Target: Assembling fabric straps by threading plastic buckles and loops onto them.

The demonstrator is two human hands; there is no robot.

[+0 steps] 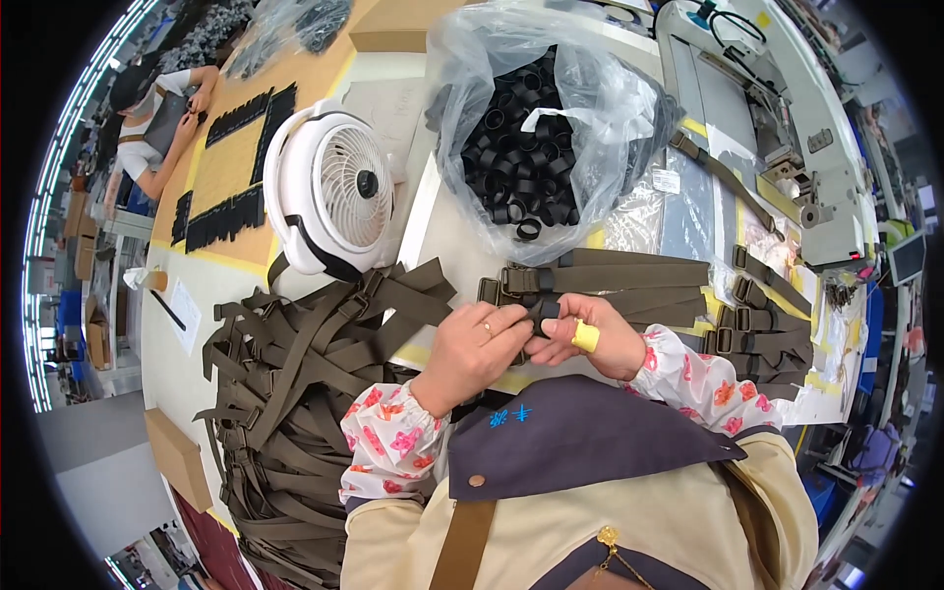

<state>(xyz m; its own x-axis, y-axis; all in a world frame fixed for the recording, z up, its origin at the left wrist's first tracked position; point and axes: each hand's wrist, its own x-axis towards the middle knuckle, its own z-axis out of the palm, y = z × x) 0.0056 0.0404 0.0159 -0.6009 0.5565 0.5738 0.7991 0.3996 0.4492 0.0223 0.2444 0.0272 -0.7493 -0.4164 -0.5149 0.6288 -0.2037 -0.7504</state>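
My left hand and my right hand meet in front of my chest, fingers pinched close together. Between them is a small black loop beside an olive-brown webbing strap, most of which my fingers hide. A yellow wrap covers part of a finger on my right hand. Just beyond my hands lie flat olive-brown straps with dark buckles at their left ends. A tangled heap of the same webbing straps fills the table to my left. Farther back, an open clear plastic bag holds many black loops.
A white fan stands left of the bag. More buckled straps lie at the right, near a white sewing machine. Black strips lie in rows on a board at the far left, where another person works.
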